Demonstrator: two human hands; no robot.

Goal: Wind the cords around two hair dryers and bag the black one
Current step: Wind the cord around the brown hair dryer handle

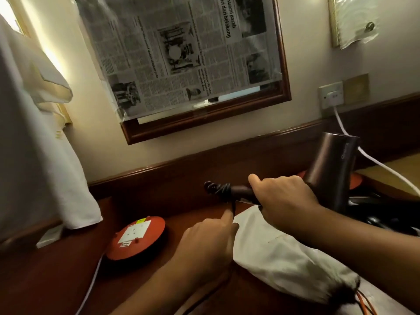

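Note:
A dark brown hair dryer (pixel 329 169) is held above the wooden desk, barrel up at the right, handle pointing left. My right hand (pixel 281 196) grips the handle. Its dark cord (pixel 219 189) is looped a few turns round the handle's end. My left hand (pixel 211 237) pinches the cord just below those loops, index finger pointing up. A white cloth bag (pixel 281 253) with an orange drawstring lies on the desk under my right forearm. A second, black object lies at the right edge (pixel 372 214), partly hidden.
An orange extension reel (pixel 136 237) with a white socket plate lies on the desk (pixel 56 269) to the left. A white cable (pixel 384 164) runs from the wall socket (pixel 331 95). A newspaper-covered mirror hangs above, and white cloth hangs at left.

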